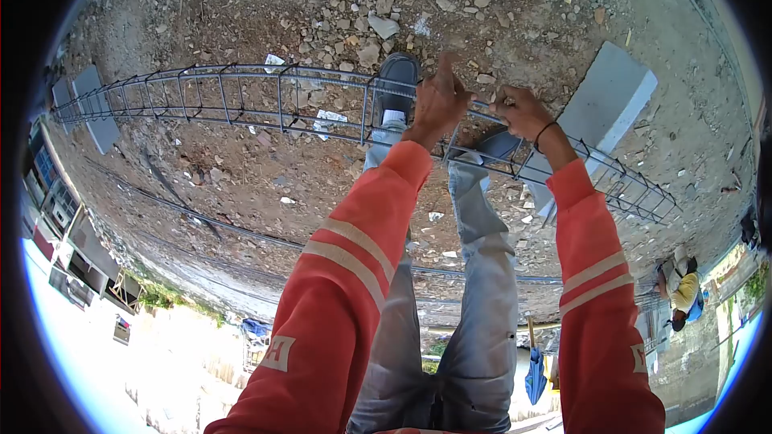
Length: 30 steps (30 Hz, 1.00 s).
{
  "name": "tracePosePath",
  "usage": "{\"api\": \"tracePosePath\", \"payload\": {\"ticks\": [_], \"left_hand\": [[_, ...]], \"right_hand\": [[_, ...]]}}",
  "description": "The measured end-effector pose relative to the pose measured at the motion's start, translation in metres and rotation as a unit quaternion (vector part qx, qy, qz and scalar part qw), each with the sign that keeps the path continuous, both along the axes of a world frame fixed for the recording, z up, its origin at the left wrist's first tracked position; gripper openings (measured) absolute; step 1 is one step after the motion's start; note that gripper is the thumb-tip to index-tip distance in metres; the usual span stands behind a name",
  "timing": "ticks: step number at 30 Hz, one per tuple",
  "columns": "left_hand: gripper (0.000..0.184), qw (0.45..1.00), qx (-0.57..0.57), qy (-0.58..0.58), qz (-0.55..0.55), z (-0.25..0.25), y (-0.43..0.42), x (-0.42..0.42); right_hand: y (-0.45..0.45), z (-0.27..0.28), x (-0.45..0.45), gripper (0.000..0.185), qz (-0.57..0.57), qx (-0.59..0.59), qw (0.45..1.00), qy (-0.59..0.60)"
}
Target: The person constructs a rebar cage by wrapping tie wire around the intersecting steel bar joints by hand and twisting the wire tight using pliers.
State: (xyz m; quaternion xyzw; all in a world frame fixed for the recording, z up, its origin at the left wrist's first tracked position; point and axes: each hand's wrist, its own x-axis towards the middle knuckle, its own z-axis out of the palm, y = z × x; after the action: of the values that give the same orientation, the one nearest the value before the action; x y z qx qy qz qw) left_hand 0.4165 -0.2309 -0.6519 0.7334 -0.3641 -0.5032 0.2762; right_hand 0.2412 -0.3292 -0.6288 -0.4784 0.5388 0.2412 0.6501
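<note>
A long steel rebar cage (241,95) with square stirrups lies across the ground, over two grey slabs. My left hand (437,106) is at its middle, index finger stretched out and the other fingers closed round the upper bar and a stirrup. Just to its right, my right hand (523,116) is bent at the upper bar with thumb and fingers pinched together; what lies between them is too small to tell. The right wrist wears a dark band. My shoes (397,84) stand at the cage, partly hidden by the bars and hands.
A grey slab (607,96) is under the cage's right part, another slab (98,112) under its left end. Stones and rubble (384,26) are scattered around. Long bars (233,227) lie nearer my legs. At the lower right are a crouching person in yellow (685,292) and a blue umbrella (535,375).
</note>
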Motion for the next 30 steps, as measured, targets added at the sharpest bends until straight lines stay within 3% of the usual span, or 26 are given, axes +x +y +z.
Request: {"api": "tracePosePath", "payload": {"ticks": [1,2,4,5,6,7,8,10,13,15,16,18,19,20,22,24,27,28,30], "left_hand": [[0.072,0.999,0.039,-0.017,-0.020,-0.004,-0.004,0.003],[0.073,0.996,0.078,-0.031,-0.043,-0.008,-0.005,0.003],[0.072,0.979,0.102,-0.159,-0.077,-0.027,0.000,0.001],[0.072,0.977,0.074,-0.176,-0.099,-0.035,0.008,0.001],[0.067,0.980,0.082,-0.154,-0.097,-0.023,0.005,-0.001],[0.062,0.983,0.090,-0.133,-0.094,-0.011,0.000,-0.002],[0.053,0.985,0.141,-0.076,-0.071,0.020,-0.008,-0.004],[0.042,1.000,0.015,-0.019,0.012,0.017,0.017,-0.012],[0.042,0.999,0.026,-0.031,-0.001,0.009,0.027,-0.020],[0.043,0.999,0.032,-0.039,-0.008,0.013,0.023,-0.021],[0.050,0.995,0.034,-0.090,-0.032,0.019,0.010,-0.024],[0.068,0.988,0.048,-0.137,-0.059,0.021,0.003,-0.025],[0.068,0.987,0.047,-0.138,-0.063,0.014,0.002,-0.024],[0.067,0.996,0.041,-0.068,-0.029,0.010,0.003,-0.020],[0.068,0.994,0.073,0.071,0.042,-0.005,0.003,-0.012],[0.069,0.989,0.110,0.087,0.049,-0.003,-0.009,-0.009],[0.079,0.977,0.167,0.112,0.071,0.004,-0.015,-0.010],[0.079,0.979,0.166,0.089,0.075,0.011,-0.015,-0.009],[0.067,0.976,0.131,-0.141,-0.097,0.023,-0.012,-0.012]], "right_hand": [[0.021,0.006,-0.005,0.018,-0.056,0.010,0.998,-0.011],[0.046,0.009,-0.002,0.018,-0.050,-0.096,0.994,-0.015],[0.070,0.023,0.031,0.018,-0.182,-0.129,0.975,0.020],[0.071,0.032,0.048,0.017,-0.320,-0.060,0.944,0.056],[0.071,0.035,0.058,0.017,-0.497,0.052,0.866,0.014],[0.070,0.037,0.064,0.018,-0.649,0.158,0.743,-0.037],[0.070,0.039,0.068,0.019,-0.653,0.171,0.736,-0.041],[0.064,0.044,0.078,0.020,-0.664,0.180,0.724,-0.047],[0.054,0.062,0.085,0.033,-0.683,0.154,0.713,-0.041],[0.058,0.081,0.068,0.048,-0.513,-0.020,0.856,-0.061],[0.067,0.081,0.050,0.049,-0.470,-0.142,0.870,-0.039],[0.094,0.090,-0.007,0.047,-0.415,-0.243,0.877,0.024],[0.103,0.099,-0.045,0.042,-0.411,-0.226,0.881,0.058],[0.120,0.098,-0.084,0.035,-0.365,-0.247,0.888,0.134],[0.179,0.062,-0.166,0.028,-0.348,-0.307,0.851,0.247],[0.222,0.031,-0.246,0.044,-0.195,-0.286,0.864,0.366],[0.242,-0.003,-0.316,0.069,-0.089,-0.342,0.869,0.348],[0.242,-0.014,-0.330,0.071,-0.061,-0.351,0.878,0.320],[0.232,-0.028,-0.339,0.071,-0.042,-0.307,0.902,0.302]]}}
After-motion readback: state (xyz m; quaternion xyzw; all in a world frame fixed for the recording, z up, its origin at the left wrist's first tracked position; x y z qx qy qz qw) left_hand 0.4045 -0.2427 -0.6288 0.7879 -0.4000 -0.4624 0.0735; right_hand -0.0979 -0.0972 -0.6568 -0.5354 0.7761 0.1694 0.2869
